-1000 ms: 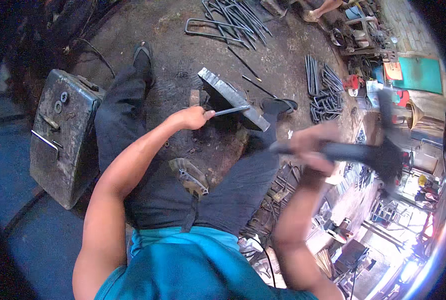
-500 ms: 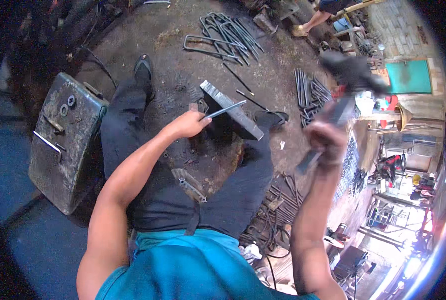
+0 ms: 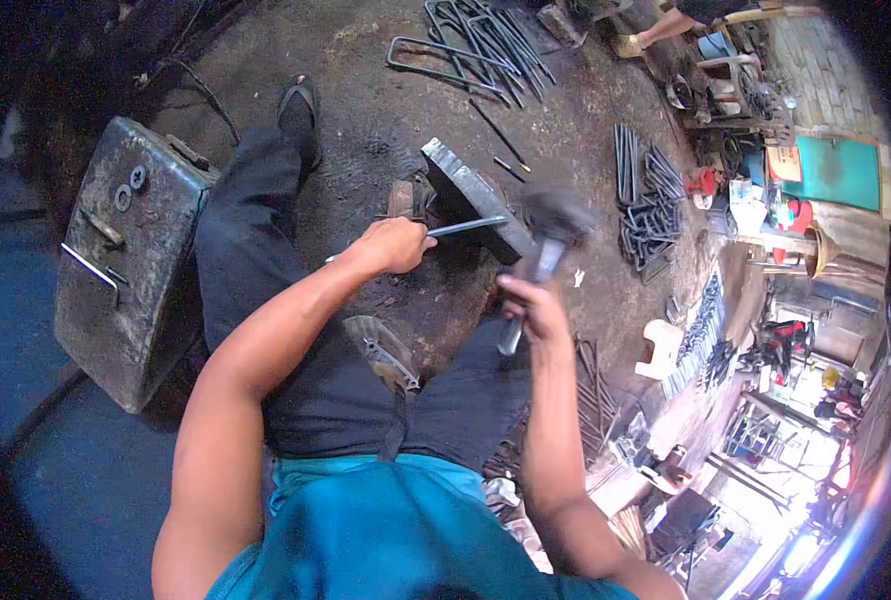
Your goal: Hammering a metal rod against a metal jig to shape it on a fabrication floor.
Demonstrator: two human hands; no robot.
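Between my knees stands a dark metal anvil block (image 3: 476,192) with a narrow, scarred top edge. My left hand (image 3: 396,246) is closed round a thin metal rod (image 3: 471,226), whose far end lies across the block's near part. The rod's other end pokes out behind my wrist. My right hand (image 3: 536,308) grips the handle of a hammer (image 3: 556,222), and its head, smeared by motion, is just right of the block, close to the rod's tip. Whether the hammer touches the rod I cannot tell.
At left stands a worn metal box (image 3: 131,270) with washers and a bent rod on it. Bent rods (image 3: 466,50) lie on the floor ahead, with more bent rods (image 3: 651,200) at the right. A white stool (image 3: 658,348) stands beyond. Another person's leg (image 3: 663,27) shows at far right.
My right hand has swung the hammer down and leftward from high on the right to beside the block. My left hand still holds the rod on the block; the view has shifted slightly.
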